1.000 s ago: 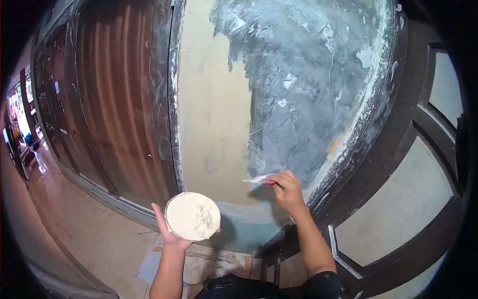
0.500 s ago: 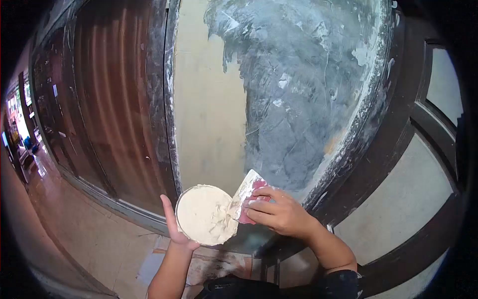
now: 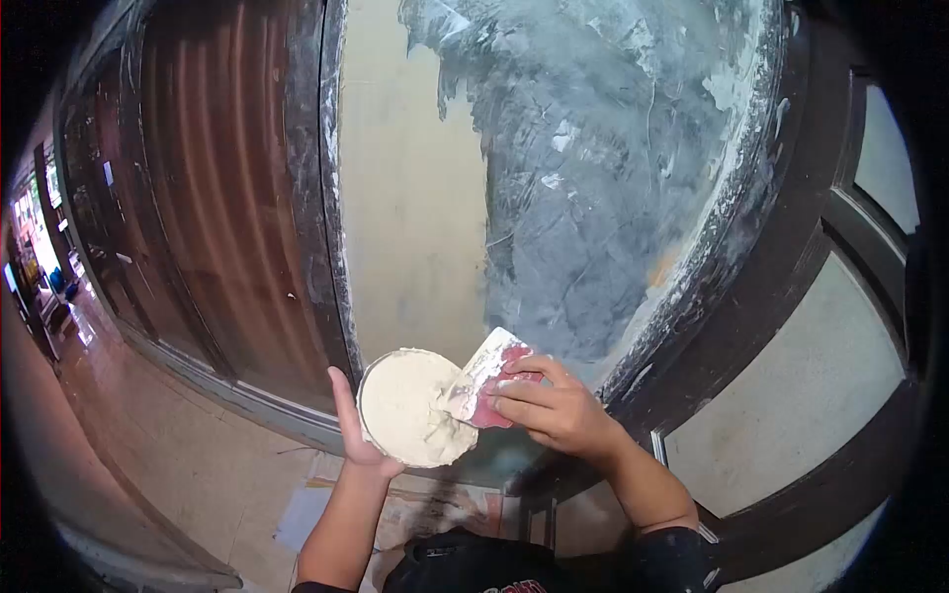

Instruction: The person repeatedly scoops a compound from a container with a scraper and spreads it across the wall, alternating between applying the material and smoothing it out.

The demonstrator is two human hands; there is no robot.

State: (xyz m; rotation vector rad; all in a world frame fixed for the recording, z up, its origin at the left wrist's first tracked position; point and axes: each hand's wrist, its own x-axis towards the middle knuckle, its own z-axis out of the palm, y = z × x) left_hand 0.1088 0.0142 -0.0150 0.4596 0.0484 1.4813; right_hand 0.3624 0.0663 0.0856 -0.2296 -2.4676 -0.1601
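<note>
The scraper (image 3: 491,380), red and smeared with white, is gripped between the thumb and fingers of the right hand (image 3: 564,409). Its lower edge is set in the cream paste (image 3: 403,400), where the surface is lumpy and broken; the rest of the paste is smooth. The paste is held in a round container (image 3: 362,405), which is cradled from below and at its side by the left hand (image 3: 368,437), with the thumb raised along the rim. Behind both hands stands a wall panel (image 3: 583,217), coated in cream down its left part and patchy grey over the rest. It is flanked by a dark reddish-brown door (image 3: 217,208) on the left and by dark framing with pale panels (image 3: 791,395) on the right. Below, papers (image 3: 302,516) are spread on the tiled floor (image 3: 188,445).
</note>
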